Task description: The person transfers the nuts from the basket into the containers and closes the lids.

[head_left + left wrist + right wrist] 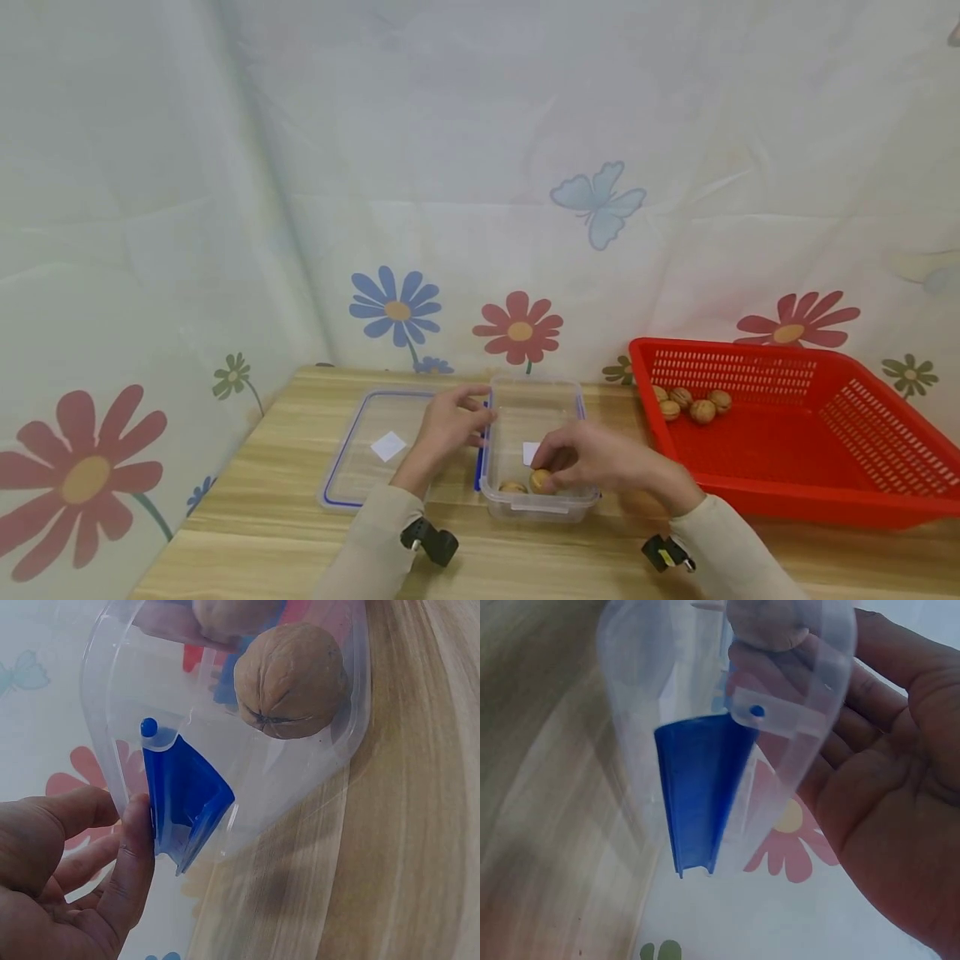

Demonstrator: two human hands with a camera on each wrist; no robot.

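Note:
A clear plastic box [542, 396] with blue side latches [184, 799] stands lidless on the wooden table. My right hand [600, 457] reaches over its right rim and pinches a walnut [540, 481] low inside the near end. Through the box wall, the right wrist view shows that walnut blurred at the fingertips. Another walnut [291, 681] lies in the near left corner. At the left side, my left hand [448, 425] touches the box with relaxed, slightly bent fingers, one fingertip beside the latch. A white label [531, 452] shows inside the box, partly covered by the right hand.
A clear lid [352, 450] with a blue seal and white label [388, 446] lies flat left of the box. To the right stands a large red basket [757, 450] holding several walnuts [702, 411] in its far left corner. A flower-printed curtain [465, 167] hangs behind.

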